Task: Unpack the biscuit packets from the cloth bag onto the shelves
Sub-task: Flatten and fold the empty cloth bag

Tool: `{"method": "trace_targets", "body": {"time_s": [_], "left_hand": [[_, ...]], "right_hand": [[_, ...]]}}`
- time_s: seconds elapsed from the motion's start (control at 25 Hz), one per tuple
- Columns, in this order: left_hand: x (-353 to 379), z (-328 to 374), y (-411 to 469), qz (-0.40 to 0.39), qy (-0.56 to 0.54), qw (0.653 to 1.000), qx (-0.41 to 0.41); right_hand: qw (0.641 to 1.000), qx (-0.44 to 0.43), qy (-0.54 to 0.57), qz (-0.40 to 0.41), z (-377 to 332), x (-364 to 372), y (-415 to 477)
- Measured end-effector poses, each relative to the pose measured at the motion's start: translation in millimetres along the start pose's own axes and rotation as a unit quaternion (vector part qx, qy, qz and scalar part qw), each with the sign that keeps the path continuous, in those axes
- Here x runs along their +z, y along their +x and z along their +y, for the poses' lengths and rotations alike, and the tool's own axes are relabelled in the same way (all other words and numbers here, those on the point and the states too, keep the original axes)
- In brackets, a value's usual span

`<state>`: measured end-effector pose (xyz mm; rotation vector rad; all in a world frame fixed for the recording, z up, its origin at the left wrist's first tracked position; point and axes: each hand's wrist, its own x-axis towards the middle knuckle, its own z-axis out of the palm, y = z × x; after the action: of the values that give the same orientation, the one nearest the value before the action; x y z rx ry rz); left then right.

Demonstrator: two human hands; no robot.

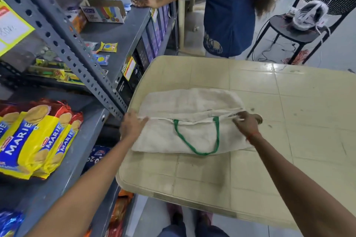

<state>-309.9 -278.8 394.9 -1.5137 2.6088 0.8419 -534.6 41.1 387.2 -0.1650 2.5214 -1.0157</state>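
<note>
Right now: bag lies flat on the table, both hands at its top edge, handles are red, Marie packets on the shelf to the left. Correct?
One thing is wrong: the handles are green, not red, as the head view shows. The rest stands: the cloth bag lies flat on the table, the left hand and right hand are at its top edge, and the Marie packets sit on the shelf to the left.

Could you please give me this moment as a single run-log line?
cloth bag: flat on table | left hand, right hand: pinching its folded edge | biscuit packets: on shelf
</note>
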Motion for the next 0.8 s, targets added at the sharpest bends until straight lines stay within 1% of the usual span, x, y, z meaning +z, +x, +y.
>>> {"method": "trace_targets", "body": {"time_s": [0.04, 0.08, 0.12, 0.16, 0.2, 0.24, 0.28, 0.36, 0.4, 0.44, 0.52, 0.56, 0.6, 0.64, 0.68, 0.72, 0.76, 0.8], "left_hand": [[11, -1, -16, -0.004, 0.05, 0.991, 0.126], [21, -6, -29, -0.053, 0.098, 0.964, 0.24], [27, -10, -40, -0.11, 0.169, 0.92, 0.336], [36, -21, -46, -0.14, 0.249, 0.87, 0.401], [41, -30, -48, -0.147, 0.308, 0.837, 0.429], [42, -34, -48, -0.14, 0.335, 0.83, 0.424], [41, -34, -48, -0.12, 0.349, 0.834, 0.41], [35, -29, -48, -0.106, 0.375, 0.842, 0.373], [33, -26, -49, -0.143, 0.396, 0.837, 0.351], [31, -23, -51, -0.193, 0.404, 0.832, 0.327], [25, -18, -51, -0.282, 0.37, 0.836, 0.291], [21, -15, -51, -0.341, 0.341, 0.837, 0.257], [14, -9, -47, -0.409, 0.311, 0.832, 0.209], [5, 1, -44, -0.467, 0.288, 0.822, 0.154], [-7, 12, -38, -0.501, 0.277, 0.812, 0.11], [-18, 24, -30, -0.512, 0.271, 0.811, 0.086], [-28, 37, -22, -0.505, 0.272, 0.815, 0.078], [-37, 48, -12, -0.489, 0.268, 0.827, 0.077]], "right_hand": [[0.992, -0.09, -0.084, -0.027, 5, 12, -14], [0.965, -0.177, -0.179, -0.074, 12, 24, -26], [0.918, -0.246, -0.287, -0.12, 20, 32, -35], [0.869, -0.302, -0.366, -0.14, 30, 38, -42], [0.84, -0.316, -0.415, -0.152, 41, 41, -45], [0.827, -0.31, -0.44, -0.162, 48, 40, -48], [0.829, -0.288, -0.448, -0.169, 54, 38, -48], [0.831, -0.279, -0.462, -0.135, 58, 35, -47], [0.821, -0.284, -0.482, -0.112, 59, 33, -45], [0.811, -0.262, -0.506, -0.132, 48, 28, -49], [0.811, -0.162, -0.514, -0.23, 30, 24, -52], [0.805, -0.109, -0.512, -0.28, 22, 21, -52], [0.795, -0.058, -0.508, -0.327, 15, 16, -53], [0.789, -0.02, -0.498, -0.358, 5, 8, -54], [0.795, 0.008, -0.478, -0.373, -6, -3, -52], [0.804, 0.03, -0.453, -0.384, -18, -16, -48], [0.82, 0.043, -0.43, -0.376, -32, -31, -46], [0.843, 0.038, -0.412, -0.344, -45, -42, -42]]}}
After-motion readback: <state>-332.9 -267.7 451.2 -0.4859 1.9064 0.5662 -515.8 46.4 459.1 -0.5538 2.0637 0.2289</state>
